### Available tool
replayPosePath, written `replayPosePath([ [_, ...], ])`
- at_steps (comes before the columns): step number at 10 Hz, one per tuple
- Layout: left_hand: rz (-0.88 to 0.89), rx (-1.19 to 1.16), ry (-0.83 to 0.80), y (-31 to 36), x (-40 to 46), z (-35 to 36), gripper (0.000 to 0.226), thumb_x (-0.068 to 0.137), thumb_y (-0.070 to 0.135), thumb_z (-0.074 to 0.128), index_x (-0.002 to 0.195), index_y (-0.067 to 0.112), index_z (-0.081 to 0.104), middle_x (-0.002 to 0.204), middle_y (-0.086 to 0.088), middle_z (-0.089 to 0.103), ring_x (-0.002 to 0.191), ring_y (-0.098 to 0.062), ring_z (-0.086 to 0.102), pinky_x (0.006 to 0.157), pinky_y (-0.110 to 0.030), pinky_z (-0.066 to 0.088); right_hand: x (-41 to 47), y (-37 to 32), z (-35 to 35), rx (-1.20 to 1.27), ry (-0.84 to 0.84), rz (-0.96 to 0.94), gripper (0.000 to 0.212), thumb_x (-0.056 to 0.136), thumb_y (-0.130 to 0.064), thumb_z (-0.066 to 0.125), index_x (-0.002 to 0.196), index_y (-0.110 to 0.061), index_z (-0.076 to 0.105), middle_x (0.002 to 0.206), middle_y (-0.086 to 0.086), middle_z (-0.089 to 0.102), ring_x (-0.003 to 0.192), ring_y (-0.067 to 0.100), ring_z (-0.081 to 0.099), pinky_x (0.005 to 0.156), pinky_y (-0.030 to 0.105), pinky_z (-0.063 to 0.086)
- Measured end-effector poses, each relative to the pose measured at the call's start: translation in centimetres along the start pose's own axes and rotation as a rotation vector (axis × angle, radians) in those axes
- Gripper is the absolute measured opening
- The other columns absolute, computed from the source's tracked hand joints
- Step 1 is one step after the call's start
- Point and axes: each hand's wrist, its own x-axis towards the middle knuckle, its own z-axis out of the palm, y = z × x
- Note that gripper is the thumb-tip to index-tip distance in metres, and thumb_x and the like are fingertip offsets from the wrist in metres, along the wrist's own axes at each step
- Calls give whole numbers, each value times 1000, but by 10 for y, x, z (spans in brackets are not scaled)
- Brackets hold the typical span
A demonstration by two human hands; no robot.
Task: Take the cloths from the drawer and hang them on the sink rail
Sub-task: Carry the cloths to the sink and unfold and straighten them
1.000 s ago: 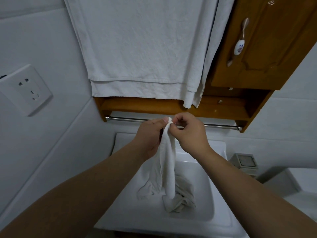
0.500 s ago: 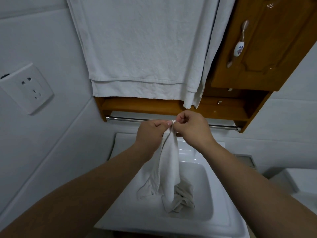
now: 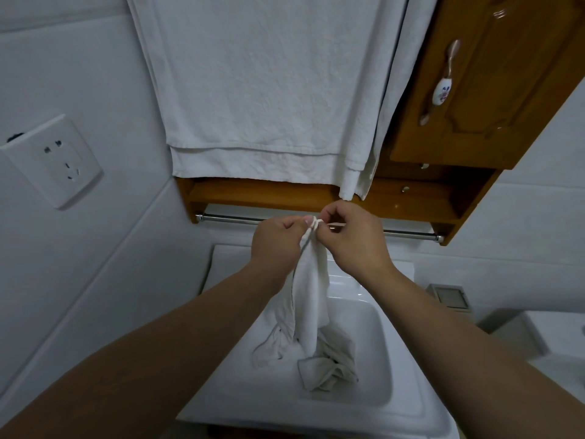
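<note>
Surfaces: cloth, metal, varnished wood, glazed white.
The cloth (image 3: 311,289) at centre frame was thin, matt white fabric, creased; the towel (image 3: 259,80) at top was thicker, nubbly terry. The rail (image 3: 228,218) was polished metal. The cabinet (image 3: 493,83) at upper right was glossy varnished wood. The sink (image 3: 389,403) looked smooth and glossy. The socket (image 3: 57,160) at left was smooth white plastic.

Bare rail (image 3: 228,218) left of the hands; towel (image 3: 253,90) hangs above
</note>
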Motion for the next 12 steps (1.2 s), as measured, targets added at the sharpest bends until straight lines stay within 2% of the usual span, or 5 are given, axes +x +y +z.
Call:
replayPosePath([
  [1, -108, -23, 178, 1, 15, -12, 18, 95, 32, 60, 82, 35, 71, 90, 7, 70, 81, -10, 65, 50, -11, 46, 0, 6, -8, 170, 70, 111, 13, 84, -18, 69, 83, -30, 64, 79, -10, 66, 75, 1, 63, 65, 16, 52],
  [4, -425, -376, 587, -11, 49, -87, 49, 96, 25, 55, 141, 9, 43, 142, -13, 50, 128, -30, 49, 96, -32, 45, -4, 72, -74, 1090, 224, 520, 14, 96, -4, 51, 92, -14, 61, 79, 5, 61, 75, 19, 67, 90, 41, 54],
  [8, -108, -85, 214, 3, 25, -48, 13, 88, 31, 70, 76, 33, 73, 93, 5, 71, 91, -16, 64, 74, -32, 53, -8, 18, -64, 305, -219, 198, 19, 88, -12, 71, 99, -28, 75, 91, -7, 75, 88, 8, 70, 80, 20, 55],
  [10, 169, 100, -23, 23, 6, -15, 9, 89, 29, 69, 88, 29, 78, 80, 17, 74, 76, 1, 68, 58, -7, 46, 2, -11, -42, 335, -211, 136, 8, 82, -16, 79, 85, -24, 78, 79, -2, 73, 74, 14, 69, 70, 31, 60],
  [12, 158, 46, -199, 30, 3, -7, 19, 95, 25, 61, 99, 16, 77, 89, 0, 76, 86, -18, 71, 75, -33, 58, 8, -15, -39, 283, -169, 142, 4, 83, -17, 78, 86, -19, 76, 79, 0, 72, 75, 17, 68, 69, 40, 60],
])
